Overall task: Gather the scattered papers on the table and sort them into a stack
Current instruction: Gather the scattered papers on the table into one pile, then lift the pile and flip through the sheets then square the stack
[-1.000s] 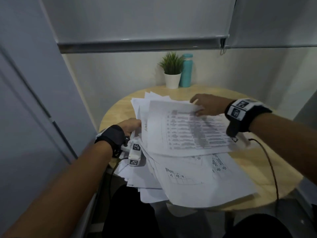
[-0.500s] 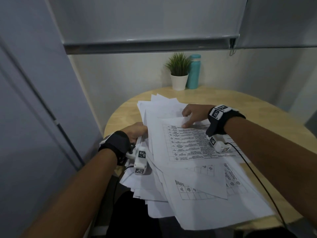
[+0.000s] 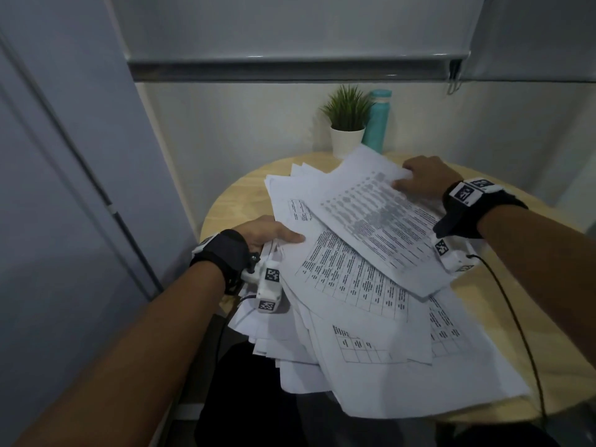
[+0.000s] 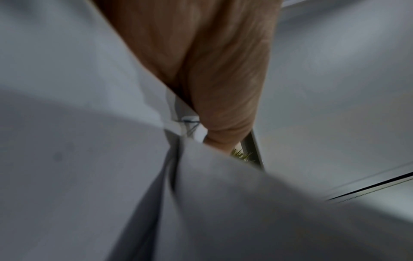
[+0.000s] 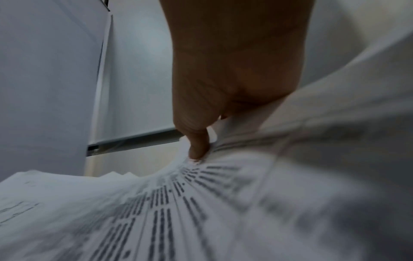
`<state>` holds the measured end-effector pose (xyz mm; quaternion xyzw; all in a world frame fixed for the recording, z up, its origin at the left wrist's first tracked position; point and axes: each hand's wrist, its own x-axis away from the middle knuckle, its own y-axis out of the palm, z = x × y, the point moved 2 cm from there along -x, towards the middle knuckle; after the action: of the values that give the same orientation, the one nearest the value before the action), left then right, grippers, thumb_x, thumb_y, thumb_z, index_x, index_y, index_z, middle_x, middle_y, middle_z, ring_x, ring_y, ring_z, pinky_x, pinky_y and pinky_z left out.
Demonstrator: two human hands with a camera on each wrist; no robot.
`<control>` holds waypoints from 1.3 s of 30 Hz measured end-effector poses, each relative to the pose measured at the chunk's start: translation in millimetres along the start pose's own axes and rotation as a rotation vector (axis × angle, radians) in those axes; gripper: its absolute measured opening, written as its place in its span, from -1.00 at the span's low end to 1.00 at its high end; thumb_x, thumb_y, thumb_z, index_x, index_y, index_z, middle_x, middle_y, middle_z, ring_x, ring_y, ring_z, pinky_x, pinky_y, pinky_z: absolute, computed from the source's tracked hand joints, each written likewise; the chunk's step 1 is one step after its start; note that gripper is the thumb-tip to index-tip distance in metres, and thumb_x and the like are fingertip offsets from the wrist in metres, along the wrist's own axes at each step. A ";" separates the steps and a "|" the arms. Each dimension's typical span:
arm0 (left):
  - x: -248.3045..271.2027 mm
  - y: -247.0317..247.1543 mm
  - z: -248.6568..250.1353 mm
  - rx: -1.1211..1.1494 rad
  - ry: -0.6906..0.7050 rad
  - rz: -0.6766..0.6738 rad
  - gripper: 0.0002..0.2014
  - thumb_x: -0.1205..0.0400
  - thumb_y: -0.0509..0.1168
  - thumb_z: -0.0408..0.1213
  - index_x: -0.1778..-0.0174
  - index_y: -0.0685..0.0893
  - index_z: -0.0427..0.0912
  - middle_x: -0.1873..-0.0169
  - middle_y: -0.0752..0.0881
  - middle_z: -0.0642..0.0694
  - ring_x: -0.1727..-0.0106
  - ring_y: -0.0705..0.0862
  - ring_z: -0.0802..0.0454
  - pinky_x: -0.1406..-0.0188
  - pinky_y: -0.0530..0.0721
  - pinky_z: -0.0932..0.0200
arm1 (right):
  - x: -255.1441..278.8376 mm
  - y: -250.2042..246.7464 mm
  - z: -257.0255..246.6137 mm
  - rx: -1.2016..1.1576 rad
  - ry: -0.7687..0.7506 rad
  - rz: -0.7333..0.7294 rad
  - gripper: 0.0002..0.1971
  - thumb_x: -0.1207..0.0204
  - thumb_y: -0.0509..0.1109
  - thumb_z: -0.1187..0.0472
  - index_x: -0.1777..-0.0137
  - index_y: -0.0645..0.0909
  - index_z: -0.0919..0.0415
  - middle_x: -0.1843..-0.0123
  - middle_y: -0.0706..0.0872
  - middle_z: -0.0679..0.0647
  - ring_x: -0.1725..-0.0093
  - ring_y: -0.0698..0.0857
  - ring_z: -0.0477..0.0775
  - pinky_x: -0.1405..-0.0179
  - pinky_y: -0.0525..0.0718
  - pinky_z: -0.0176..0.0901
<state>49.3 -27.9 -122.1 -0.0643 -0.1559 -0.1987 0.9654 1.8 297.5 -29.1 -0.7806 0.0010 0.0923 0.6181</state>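
A loose heap of white printed papers (image 3: 354, 317) covers the near left part of the round wooden table (image 3: 245, 191) and hangs over its front edge. My left hand (image 3: 271, 235) grips the heap's left edge, thumb on top. In the left wrist view the left hand (image 4: 223, 106) is seen among blurred sheets (image 4: 89, 159). My right hand (image 3: 419, 180) pinches the far right corner of the top printed sheet (image 3: 380, 221), lifted and tilted above the heap. The right wrist view shows the thumb (image 5: 197, 144) pressing on that sheet (image 5: 201, 203).
A small potted plant (image 3: 346, 124) and a teal bottle (image 3: 377, 121) stand at the table's far edge by the wall. A grey partition (image 3: 64, 188) runs close along the left. Cables trail from both wristbands. Bare tabletop shows at the right (image 3: 548, 285).
My right hand has moved right and away, drawing the top printed sheet up off the heap by its corner. The left hand keeps its hold on the heap's left edge.
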 end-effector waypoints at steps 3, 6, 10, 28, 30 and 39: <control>1.7 1.2 3.2 0.005 -0.004 -0.003 -0.55 -0.57 0.42 -0.53 -0.41 0.62 -0.40 -0.30 0.73 -0.32 -0.33 0.70 -0.30 -0.42 0.60 -0.20 | 18.4 -2.5 27.1 -0.045 0.133 -0.035 -0.52 -0.57 0.48 0.08 -0.37 0.52 0.36 -0.37 0.61 0.36 -0.31 0.60 0.33 -0.12 0.46 -0.03; 5.2 1.6 5.7 0.002 -0.022 0.030 -0.43 -0.45 0.50 -0.45 -0.42 0.62 -0.40 -0.30 0.73 -0.32 -0.33 0.70 -0.31 -0.41 0.60 -0.22 | 42.1 8.0 44.3 -0.184 0.247 -0.094 -0.44 -0.55 0.51 0.06 -0.43 0.40 0.29 -0.28 0.68 0.31 -0.21 0.65 0.26 -0.03 0.46 -0.07; 5.7 -5.7 3.0 0.019 -0.053 0.108 -0.43 -0.41 0.57 -0.45 -0.37 0.66 -0.38 -0.29 0.74 -0.30 -0.28 0.73 -0.30 -0.42 0.59 -0.26 | 74.0 23.5 44.3 -0.430 0.341 -0.178 -0.11 -0.58 0.49 0.05 -0.71 0.01 0.28 -0.50 0.51 0.30 -0.30 0.55 0.24 -0.15 0.44 -0.06; 56.4 -6.0 2.2 0.078 -0.052 0.208 -0.38 -0.25 0.66 -0.41 -0.26 0.71 -0.36 -0.20 0.78 -0.30 -0.14 0.80 -0.25 -0.17 0.76 -0.21 | 90.0 58.0 -76.3 -0.428 0.051 -0.328 -0.87 -0.63 0.20 0.33 0.18 0.44 0.24 0.30 0.47 0.11 0.30 0.45 0.08 0.35 0.36 -0.13; 58.7 -11.7 1.9 0.025 -0.017 0.283 -0.54 -0.38 0.58 -0.54 -0.21 0.70 -0.38 -0.11 0.79 -0.22 -0.03 0.82 -0.14 -0.03 0.78 -0.02 | 88.6 57.3 -73.1 -0.499 0.039 -0.276 -0.76 -0.64 0.22 0.31 0.27 0.54 0.32 0.33 0.59 0.09 0.34 0.51 0.06 0.35 0.38 -0.15; 69.0 -79.5 -21.1 0.361 0.193 0.481 -0.69 -0.49 0.40 -0.55 -0.16 0.67 -0.42 -0.10 0.80 -0.31 0.16 0.87 -0.11 0.33 0.82 0.03 | 66.8 50.2 -14.0 -0.713 0.301 -0.307 -0.59 -0.68 0.32 -0.06 0.00 0.62 0.36 0.23 0.63 0.18 0.29 0.55 0.13 0.25 0.51 -0.10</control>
<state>83.1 -129.4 -114.5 0.0923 -0.0766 0.0609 0.9909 63.7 279.7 -84.2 -0.9417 -0.0572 -0.1213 0.3085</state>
